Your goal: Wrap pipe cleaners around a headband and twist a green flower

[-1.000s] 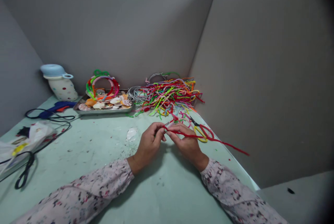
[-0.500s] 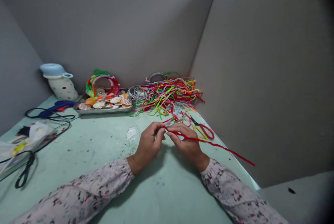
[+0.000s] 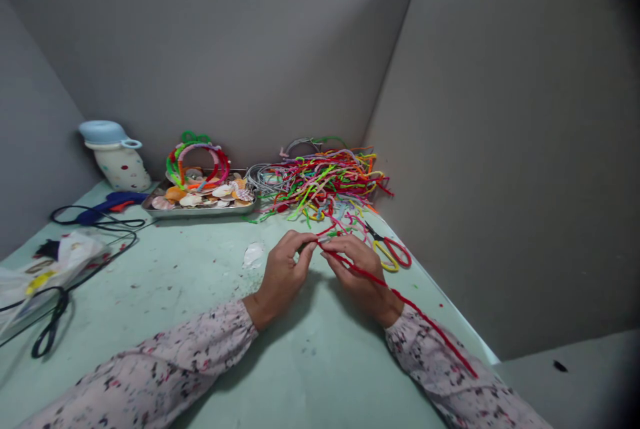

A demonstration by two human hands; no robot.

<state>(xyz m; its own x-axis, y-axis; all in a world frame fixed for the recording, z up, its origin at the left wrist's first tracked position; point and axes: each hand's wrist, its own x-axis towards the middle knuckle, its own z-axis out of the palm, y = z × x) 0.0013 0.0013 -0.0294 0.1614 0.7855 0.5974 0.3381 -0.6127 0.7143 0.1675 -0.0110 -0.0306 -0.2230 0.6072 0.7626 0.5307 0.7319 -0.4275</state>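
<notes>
A long red pipe cleaner (image 3: 423, 317) runs from between my fingertips across the back of my right hand and along the right sleeve. My left hand (image 3: 287, 272) pinches its near end between thumb and forefinger. Close beside it, my right hand (image 3: 360, 276) grips the same pipe cleaner with thumb and fingers. A greyish piece, perhaps wire, shows at the fingertips, too small to make out. Scissors (image 3: 391, 253) with red and yellow handles lie just beyond my right hand.
Behind my hands lies a heap of coloured pipe cleaners (image 3: 330, 179) with a grey wire coil (image 3: 265, 178). A metal tray (image 3: 200, 214) holds shells and a wrapped ring (image 3: 175, 166). Further left are a bottle (image 3: 120, 166), a black cable (image 3: 63, 309) and a plastic bag (image 3: 75, 252).
The free end of the red pipe cleaner has swung down and towards me, from above the table's right edge onto my right sleeve. Both hands stay nearly in place.
</notes>
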